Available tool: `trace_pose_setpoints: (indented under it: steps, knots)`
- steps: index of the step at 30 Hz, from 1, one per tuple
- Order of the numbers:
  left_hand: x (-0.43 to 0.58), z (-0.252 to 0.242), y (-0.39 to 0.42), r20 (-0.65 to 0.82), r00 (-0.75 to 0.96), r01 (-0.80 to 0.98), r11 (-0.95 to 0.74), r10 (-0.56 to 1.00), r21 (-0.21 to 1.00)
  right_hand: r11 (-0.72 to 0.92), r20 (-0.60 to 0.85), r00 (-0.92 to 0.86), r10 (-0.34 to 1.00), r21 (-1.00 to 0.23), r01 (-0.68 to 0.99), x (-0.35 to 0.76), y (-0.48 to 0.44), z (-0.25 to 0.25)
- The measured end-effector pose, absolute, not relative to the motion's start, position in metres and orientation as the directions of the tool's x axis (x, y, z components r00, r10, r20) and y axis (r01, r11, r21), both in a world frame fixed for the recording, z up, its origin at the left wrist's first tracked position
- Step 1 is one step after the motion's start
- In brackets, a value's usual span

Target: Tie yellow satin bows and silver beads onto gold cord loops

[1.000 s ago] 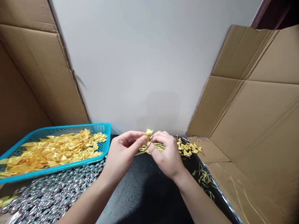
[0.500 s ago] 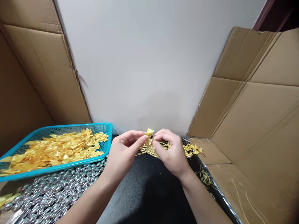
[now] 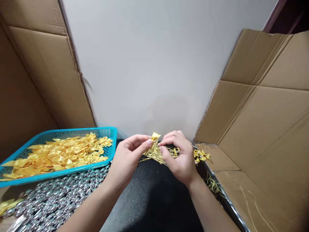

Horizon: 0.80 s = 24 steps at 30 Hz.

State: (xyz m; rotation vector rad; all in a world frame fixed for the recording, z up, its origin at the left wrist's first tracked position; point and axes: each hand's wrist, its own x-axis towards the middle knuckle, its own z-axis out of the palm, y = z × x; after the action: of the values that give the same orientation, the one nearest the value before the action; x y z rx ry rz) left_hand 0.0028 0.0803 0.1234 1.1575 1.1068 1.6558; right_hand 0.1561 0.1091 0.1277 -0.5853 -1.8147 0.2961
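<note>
My left hand (image 3: 129, 154) pinches a small yellow ribbon bow (image 3: 155, 136) between thumb and forefinger. A thin dark strand sticks up behind its fingertips. My right hand (image 3: 181, 156) is just right of the bow, its thumb and forefinger tips drawn close together; whatever lies between them is too small to make out. Below and behind the hands, a bundle of gold cords (image 3: 158, 156) rests on the black work surface (image 3: 140, 183), partly covered by the fingers.
At left, a turquoise basket (image 3: 113, 141) holds many yellow ribbon pieces (image 3: 65, 154). Silver beads (image 3: 55, 199) spread in front of it. Finished-looking yellow bows (image 3: 201, 156) and loose cord (image 3: 212, 185) lie along the right edge. Cardboard panels (image 3: 272, 129) flank both sides; a pale wall (image 3: 154, 64) stands behind.
The cord loop seen beside the bow no longer shows. My right hand has shifted slightly right, while my left hand keeps its pinch on the bow.
</note>
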Motion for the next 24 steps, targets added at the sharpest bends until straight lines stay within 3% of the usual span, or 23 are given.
trace_pose_setpoints:
  steps: [13, 24]
  knots:
    - [0.0058, 0.1247, 0.0784, 0.244, -0.197, -0.188, -0.281, 0.949, 0.941, 0.842, 0.898, -0.162, 0.408, -0.302, 0.447, 0.1465, 0.1078, 0.1219]
    - [0.0048, 0.1241, 0.0777, 0.280, -0.201, -0.102, -0.304, 0.939, 0.947, 0.830, 0.873, -0.180, 0.453, -0.340, 0.443, 0.1471, 0.1073, 0.1216]
